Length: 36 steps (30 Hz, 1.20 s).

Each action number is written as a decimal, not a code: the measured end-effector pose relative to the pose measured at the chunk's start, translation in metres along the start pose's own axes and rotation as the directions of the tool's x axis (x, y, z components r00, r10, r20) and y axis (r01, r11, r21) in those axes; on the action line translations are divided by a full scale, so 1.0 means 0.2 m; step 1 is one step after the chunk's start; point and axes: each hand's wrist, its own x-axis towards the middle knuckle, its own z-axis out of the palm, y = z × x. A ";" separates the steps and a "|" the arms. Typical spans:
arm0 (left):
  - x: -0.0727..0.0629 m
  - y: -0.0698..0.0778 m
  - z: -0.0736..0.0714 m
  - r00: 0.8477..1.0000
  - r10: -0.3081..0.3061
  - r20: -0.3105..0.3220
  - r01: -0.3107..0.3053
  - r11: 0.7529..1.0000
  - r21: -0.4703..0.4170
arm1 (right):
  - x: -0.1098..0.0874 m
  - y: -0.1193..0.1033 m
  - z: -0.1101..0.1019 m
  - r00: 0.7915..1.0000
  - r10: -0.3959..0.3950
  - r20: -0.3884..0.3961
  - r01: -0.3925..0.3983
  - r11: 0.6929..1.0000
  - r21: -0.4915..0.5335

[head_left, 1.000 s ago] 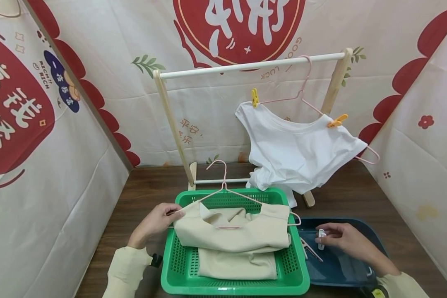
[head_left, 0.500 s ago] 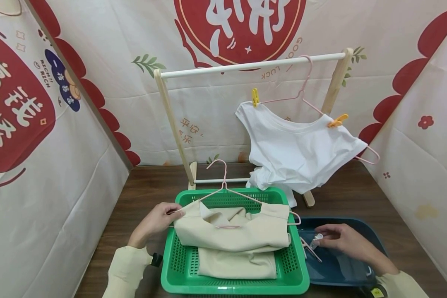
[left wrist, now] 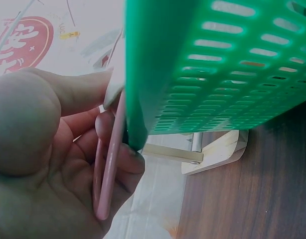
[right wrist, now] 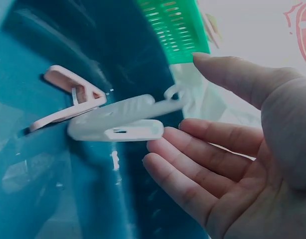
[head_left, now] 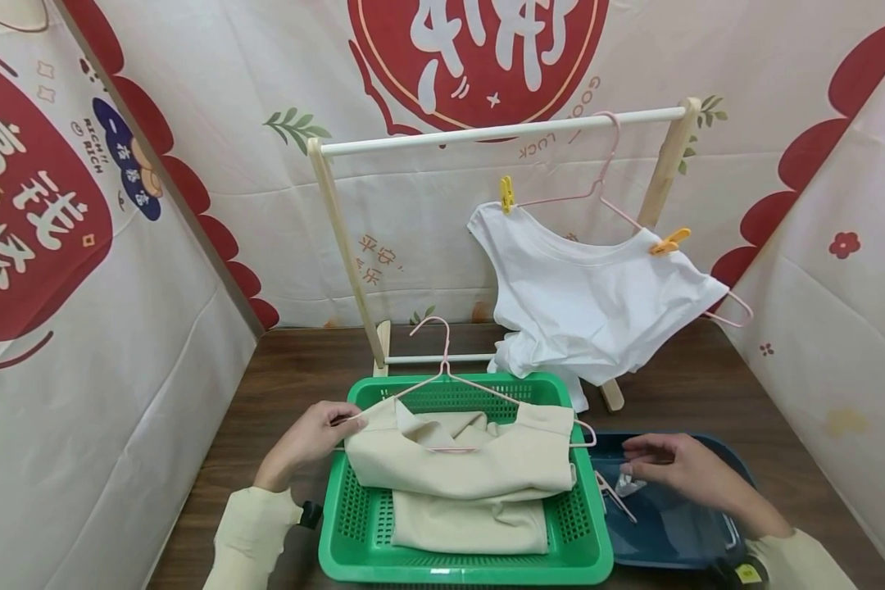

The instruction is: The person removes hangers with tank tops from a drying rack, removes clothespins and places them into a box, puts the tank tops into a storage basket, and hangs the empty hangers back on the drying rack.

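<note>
My left hand [head_left: 310,442] holds the left end of a pink clothes hanger [head_left: 444,367], thumb on the cream garment's shoulder. The left wrist view shows the hanger's looped end [left wrist: 110,169] between the curled fingers, beside the basket's rim. The cream garment [head_left: 460,467] is draped on the hanger over a green basket [head_left: 466,569]. My right hand [head_left: 686,471] is over a dark blue tray [head_left: 678,541], fingers extended and thumb apart. At its fingertips is a white clothespin [right wrist: 118,119], blurred. A pale pink clothespin [right wrist: 73,97] lies in the tray beside it.
Behind the basket stands a rack with a white rail [head_left: 501,131] and wooden legs. A white top [head_left: 583,287] hangs there on a pink hanger, with a yellow clothespin [head_left: 506,195] and an orange one [head_left: 669,242] at its shoulders. Printed cloth walls enclose the dark wooden table [head_left: 280,369].
My right hand has let the white clothespin go from its fingers; the pin has tipped over and sits lower, near the pink one. The left hand keeps its place on the hanger.
</note>
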 end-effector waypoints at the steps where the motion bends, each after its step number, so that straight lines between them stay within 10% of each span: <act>1: 0.00 0.00 0.00 1.000 -0.002 0.001 0.002 1.000 -0.002 | 0.00 -0.01 -0.01 1.000 -0.014 -0.007 0.014 1.000 -0.011; 22: 0.00 0.00 0.00 1.000 0.008 -0.008 -0.008 1.000 0.007 | 0.11 -0.21 -0.06 0.981 -0.176 -0.087 0.167 0.980 -0.105; 36: -0.01 0.01 0.01 1.000 0.012 -0.019 -0.012 1.000 0.007 | 0.23 -0.37 -0.04 0.907 -0.383 -0.173 0.364 0.922 -0.131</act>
